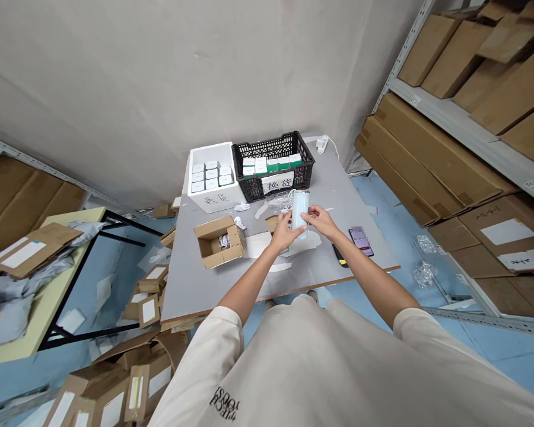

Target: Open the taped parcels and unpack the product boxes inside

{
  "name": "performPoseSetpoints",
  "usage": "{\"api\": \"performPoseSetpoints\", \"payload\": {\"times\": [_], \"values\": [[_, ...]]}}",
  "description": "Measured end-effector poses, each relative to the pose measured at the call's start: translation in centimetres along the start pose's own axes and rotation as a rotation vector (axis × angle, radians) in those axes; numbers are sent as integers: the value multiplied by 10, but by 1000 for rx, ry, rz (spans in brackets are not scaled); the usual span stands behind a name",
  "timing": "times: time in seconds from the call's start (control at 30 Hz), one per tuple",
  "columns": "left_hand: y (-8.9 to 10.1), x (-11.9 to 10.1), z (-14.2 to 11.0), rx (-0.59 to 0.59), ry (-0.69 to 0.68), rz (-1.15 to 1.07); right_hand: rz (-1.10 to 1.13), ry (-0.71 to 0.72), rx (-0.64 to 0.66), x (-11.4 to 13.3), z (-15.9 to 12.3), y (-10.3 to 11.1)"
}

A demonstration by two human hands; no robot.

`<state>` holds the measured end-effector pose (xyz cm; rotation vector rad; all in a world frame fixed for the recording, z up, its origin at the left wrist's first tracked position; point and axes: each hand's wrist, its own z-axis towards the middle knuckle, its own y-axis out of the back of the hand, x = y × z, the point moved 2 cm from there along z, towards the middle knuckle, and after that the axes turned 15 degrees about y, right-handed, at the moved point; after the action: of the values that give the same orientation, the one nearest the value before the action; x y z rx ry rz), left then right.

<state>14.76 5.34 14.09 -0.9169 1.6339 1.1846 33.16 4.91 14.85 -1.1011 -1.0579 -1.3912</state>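
Observation:
Between both hands, above the grey table (184, 270), is a pale blue cylinder (299, 209) with a darker top rim and a small white loop beside it; I cannot make out what it is. My left hand (283, 231) grips its lower left side. My right hand (320, 220) has its fingers closed on the right side. Under the hands lie white sheets (280, 267) and part of a small brown box (271, 223). To the left stands an opened cardboard box (210, 260) with crumpled paper inside. Clear plastic wrap (280, 203) lies just behind the hands.
A white foam bin (218, 204) and a black crate (249, 191) with small white-and-green boxes stand at the back. A phone (361, 242) and a black-and-yellow tool (339, 256) lie right. Shelves with cartons (436, 160) flank the right; a yellowish table (66, 284) stands left.

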Motion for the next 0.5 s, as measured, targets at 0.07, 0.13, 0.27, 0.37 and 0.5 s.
{"api": "performPoseSetpoints", "payload": {"times": [0.07,0.13,0.27,0.37,0.5], "values": [[-1,2,1,-2,10,13,14,5,-14,-3,1,-2],[-1,5,2,3,16,-51,23,-4,6,-3,2,-1],[1,11,4,32,10,-208,-22,51,36,-1,4,2],[3,13,4,2,28,-148,-74,117,5,-1,4,1],[4,13,7,16,47,-114,-107,122,-30,-6,3,-4]]}}
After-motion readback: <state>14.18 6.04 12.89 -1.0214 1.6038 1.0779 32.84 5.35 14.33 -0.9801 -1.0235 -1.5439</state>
